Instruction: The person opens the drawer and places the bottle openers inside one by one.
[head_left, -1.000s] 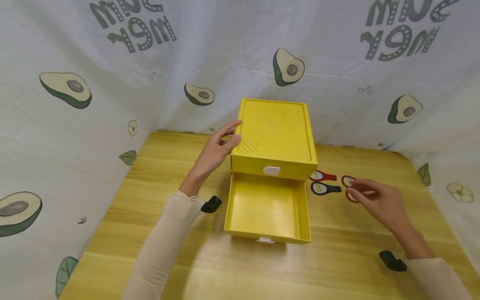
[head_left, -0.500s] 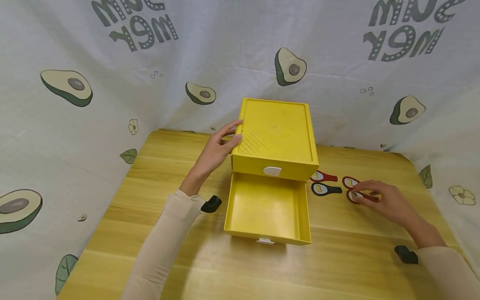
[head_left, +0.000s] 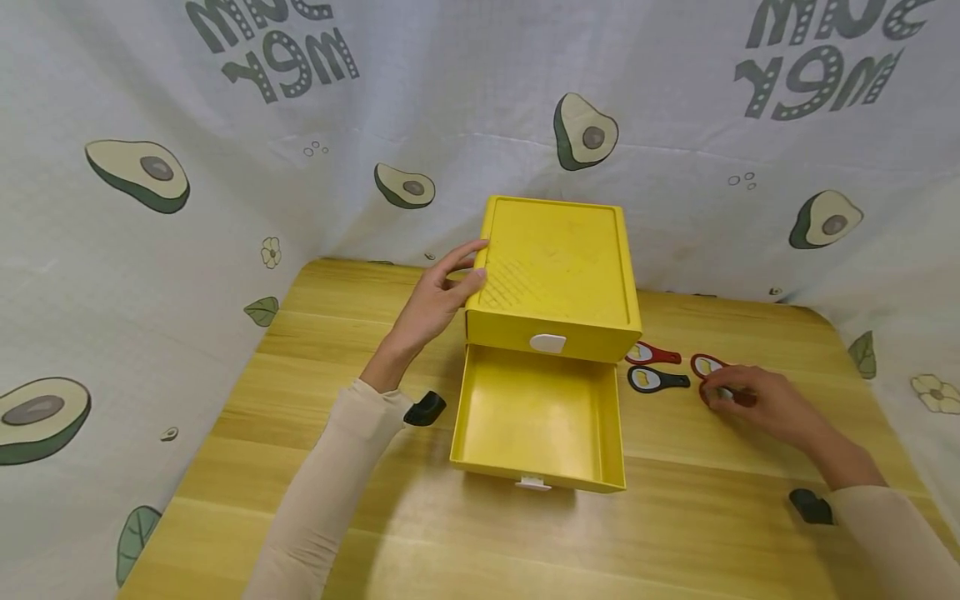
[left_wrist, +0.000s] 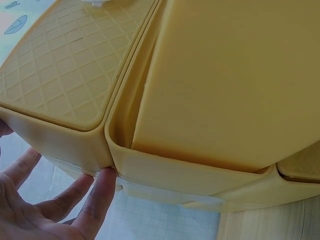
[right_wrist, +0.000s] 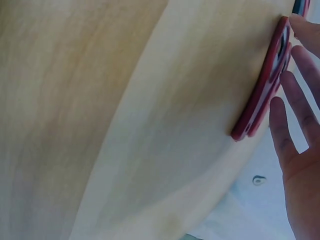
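Observation:
My left hand (head_left: 427, 315) rests its fingertips against the left side of a yellow two-drawer box (head_left: 558, 262). In the left wrist view, its straight fingers (left_wrist: 100, 197) touch the box's wall. The lower drawer (head_left: 540, 477) is pulled out and bare inside; the upper one is closed. Off to the right, my right hand (head_left: 772, 406) pinches a red bottle opener (right_wrist: 260, 92) at its round head, the fingers hiding part of it. That opener lies flat on the table. Just behind it is a second red opener (head_left: 706, 362).
Between the box and my right hand lie a black bottle opener (head_left: 658, 381) and another red opener (head_left: 654, 354), partly behind the box's corner. The wooden table (head_left: 450, 533) meets a white avocado-print cloth (head_left: 480, 158) at the back and sides.
My right hand first shifted right and down from the two outer red openers, then its fingers closed in on the nearer one's head. The left hand keeps its place on the box.

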